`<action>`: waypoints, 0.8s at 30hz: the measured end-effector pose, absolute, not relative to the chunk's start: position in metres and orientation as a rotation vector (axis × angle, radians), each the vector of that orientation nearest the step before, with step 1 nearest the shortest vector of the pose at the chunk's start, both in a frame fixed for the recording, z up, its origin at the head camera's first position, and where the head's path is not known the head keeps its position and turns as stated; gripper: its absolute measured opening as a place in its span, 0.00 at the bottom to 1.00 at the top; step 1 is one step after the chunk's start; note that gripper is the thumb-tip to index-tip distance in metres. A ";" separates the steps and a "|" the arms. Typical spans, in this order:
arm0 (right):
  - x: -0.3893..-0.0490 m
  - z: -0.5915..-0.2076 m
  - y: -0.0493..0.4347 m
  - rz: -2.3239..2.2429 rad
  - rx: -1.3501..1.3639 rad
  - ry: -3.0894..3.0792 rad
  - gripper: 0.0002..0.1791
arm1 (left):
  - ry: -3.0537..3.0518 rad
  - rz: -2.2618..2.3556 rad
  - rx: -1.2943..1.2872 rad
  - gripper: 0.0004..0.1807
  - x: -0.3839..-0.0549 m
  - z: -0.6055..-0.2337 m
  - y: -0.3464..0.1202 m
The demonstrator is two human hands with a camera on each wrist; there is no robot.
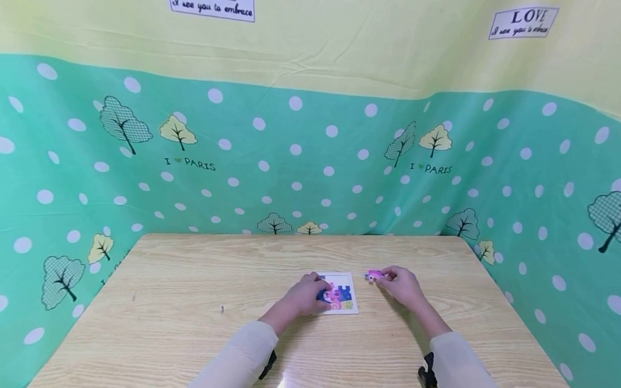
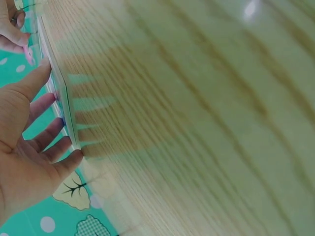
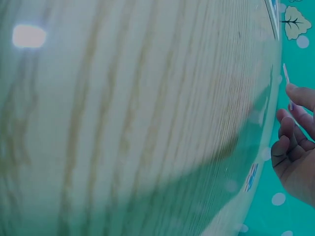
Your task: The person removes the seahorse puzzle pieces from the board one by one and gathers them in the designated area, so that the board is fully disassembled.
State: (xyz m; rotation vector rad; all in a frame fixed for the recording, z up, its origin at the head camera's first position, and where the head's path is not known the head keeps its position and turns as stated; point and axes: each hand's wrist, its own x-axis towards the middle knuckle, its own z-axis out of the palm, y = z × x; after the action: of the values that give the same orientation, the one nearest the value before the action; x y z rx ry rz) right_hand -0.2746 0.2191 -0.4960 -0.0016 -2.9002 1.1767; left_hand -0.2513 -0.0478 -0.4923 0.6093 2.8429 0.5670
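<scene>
A square jigsaw puzzle in a white frame (image 1: 354,301) lies on the wooden table, partly filled with pink and dark blue pieces. My left hand (image 1: 305,295) rests over its left side and covers part of the picture. In the left wrist view, the fingers (image 2: 47,132) of that hand are spread and touch the edge of the frame (image 2: 61,81). Just right of the frame, my right hand (image 1: 401,284) pinches a pink puzzle piece (image 1: 373,275) between thumb and fingers. Seen edge-on in the right wrist view, the piece (image 3: 286,73) looks thin and is clear of the tabletop.
The wooden table (image 1: 184,281) meets a green dotted curtain (image 1: 239,186) at its back and sides. Black wrist devices (image 1: 427,372) sit beneath both sleeves. A small coloured patch (image 3: 251,178) shows near the table edge; I cannot tell what it is.
</scene>
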 end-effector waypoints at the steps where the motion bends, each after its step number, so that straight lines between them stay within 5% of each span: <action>1: -0.275 -0.496 0.220 1.180 0.003 -2.899 0.18 | 2.844 0.568 0.614 0.27 -0.251 -0.492 -0.048; 24: -0.274 -0.495 0.236 1.184 0.020 -2.896 0.20 | 2.850 0.559 0.624 0.26 -0.252 -0.493 -0.048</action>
State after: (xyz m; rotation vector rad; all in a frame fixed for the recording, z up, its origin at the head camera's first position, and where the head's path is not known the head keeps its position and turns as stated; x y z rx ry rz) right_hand -0.2739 0.2363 -0.4951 0.0201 -2.8964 1.1843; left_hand -0.2517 -0.0482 -0.4928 0.6241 2.8499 0.5592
